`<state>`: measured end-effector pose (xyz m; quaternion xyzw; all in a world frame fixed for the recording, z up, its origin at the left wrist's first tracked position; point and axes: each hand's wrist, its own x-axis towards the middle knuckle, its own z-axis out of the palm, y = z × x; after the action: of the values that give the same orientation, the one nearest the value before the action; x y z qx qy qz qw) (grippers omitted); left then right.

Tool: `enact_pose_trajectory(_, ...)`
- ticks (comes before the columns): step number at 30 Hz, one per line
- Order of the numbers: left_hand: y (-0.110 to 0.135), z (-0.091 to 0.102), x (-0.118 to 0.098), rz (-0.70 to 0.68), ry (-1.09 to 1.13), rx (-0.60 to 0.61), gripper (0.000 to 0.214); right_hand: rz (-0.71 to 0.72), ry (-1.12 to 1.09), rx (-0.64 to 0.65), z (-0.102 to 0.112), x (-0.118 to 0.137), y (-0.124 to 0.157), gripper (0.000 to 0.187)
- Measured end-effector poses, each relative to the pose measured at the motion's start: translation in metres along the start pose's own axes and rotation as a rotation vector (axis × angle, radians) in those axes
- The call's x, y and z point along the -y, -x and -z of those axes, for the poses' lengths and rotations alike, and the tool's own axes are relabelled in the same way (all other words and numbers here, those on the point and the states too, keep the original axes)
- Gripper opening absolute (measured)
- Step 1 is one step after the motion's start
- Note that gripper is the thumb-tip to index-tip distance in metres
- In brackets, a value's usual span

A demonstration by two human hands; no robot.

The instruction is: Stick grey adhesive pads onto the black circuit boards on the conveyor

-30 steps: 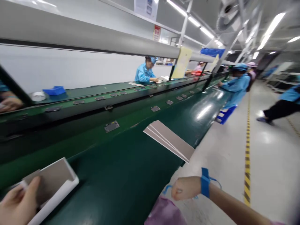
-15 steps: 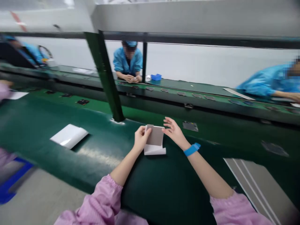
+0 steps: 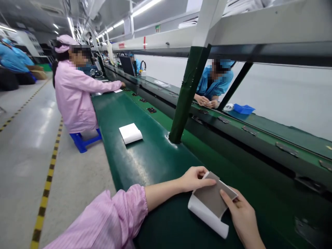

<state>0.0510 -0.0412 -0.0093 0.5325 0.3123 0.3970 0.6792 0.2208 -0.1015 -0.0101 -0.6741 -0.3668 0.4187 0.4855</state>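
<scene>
A small folded card sleeve [image 3: 211, 204], grey inside and white outside, lies on the green belt [image 3: 155, 162] in front of me. My left hand [image 3: 193, 178] pinches its left corner, fingers closed on it. My right hand [image 3: 242, 218] presses on its right side, the thumb on the grey face and the other fingers hidden behind the card. A second white folded sleeve [image 3: 130, 133] lies further up the belt to the left, apart from both hands.
A dark green post [image 3: 187, 93] stands on the belt just beyond my hands. A person in pink [image 3: 75, 93] sits on a blue stool [image 3: 84, 141] up the line. A person in blue [image 3: 214, 84] works across the conveyor near a blue tray [image 3: 243, 109].
The view has swung left along the line. Both hands have stayed with the card sleeve; the right hand, spread open beside it before, now presses on it.
</scene>
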Motion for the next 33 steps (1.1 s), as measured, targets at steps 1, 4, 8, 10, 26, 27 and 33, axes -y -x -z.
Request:
enact_pose_trajectory(1,0.001,0.001,-0.001,-0.004,-0.063,0.014,0.050,0.004,0.008,-0.001,0.000,-0.001,0.000,0.063)
enact_pose_trajectory(4,0.003,0.004,-0.005,-0.060,-0.243,0.062,0.039,0.020,0.054,-0.018,0.000,0.001,0.001,0.062)
enact_pose_trajectory(8,0.003,0.004,-0.006,-0.112,-0.321,0.070,0.032,-0.017,0.085,-0.040,-0.003,0.011,0.007,0.062)
enact_pose_trajectory(10,0.003,0.003,-0.007,-0.086,-0.360,0.043,0.032,-0.021,0.076,-0.041,-0.006,0.015,0.009,0.062)
enact_pose_trajectory(26,0.008,-0.001,-0.014,0.029,-0.258,-0.013,0.032,-0.073,0.042,-0.004,0.001,0.007,0.002,0.062)
enact_pose_trajectory(27,0.008,-0.001,-0.013,0.025,-0.249,-0.015,0.031,-0.071,0.044,0.000,0.000,0.008,0.003,0.061)
enact_pose_trajectory(33,0.009,-0.002,-0.013,0.040,-0.249,-0.028,0.027,-0.051,0.069,-0.043,-0.004,0.014,0.007,0.057)
